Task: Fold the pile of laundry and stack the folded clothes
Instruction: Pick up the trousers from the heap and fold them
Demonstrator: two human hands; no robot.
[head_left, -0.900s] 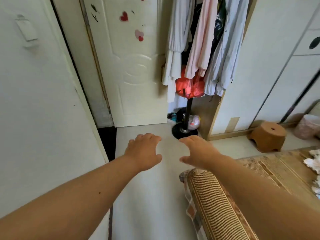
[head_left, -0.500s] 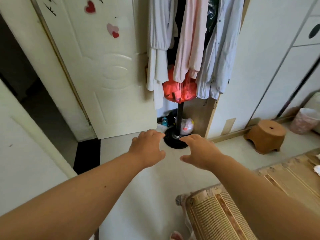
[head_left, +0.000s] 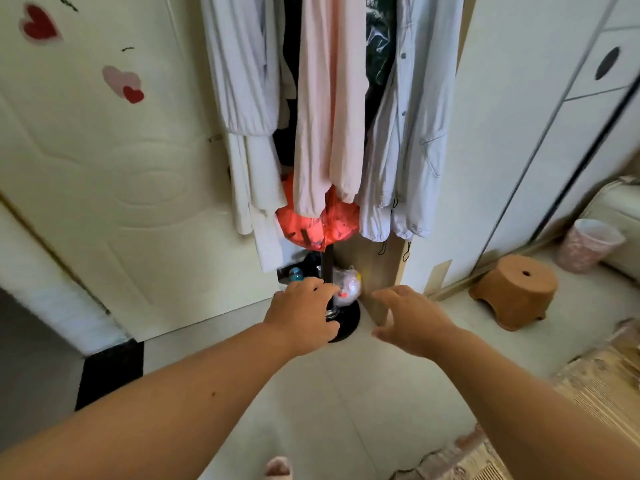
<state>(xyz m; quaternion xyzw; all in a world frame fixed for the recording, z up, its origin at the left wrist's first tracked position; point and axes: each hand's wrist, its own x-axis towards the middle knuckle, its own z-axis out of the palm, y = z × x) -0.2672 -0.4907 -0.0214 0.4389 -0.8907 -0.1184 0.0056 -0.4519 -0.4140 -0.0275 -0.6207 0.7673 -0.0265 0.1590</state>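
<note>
Left hand [head_left: 302,315] and right hand [head_left: 410,320] both reach out, fingers relaxed, grasping nothing, below the hanging pale pink garment [head_left: 327,109].

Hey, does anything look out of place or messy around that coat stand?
Nothing spilled or broken. A bulging red plastic bag hangs among the clothes, and a small clear bag sits by the stand's base.
</note>
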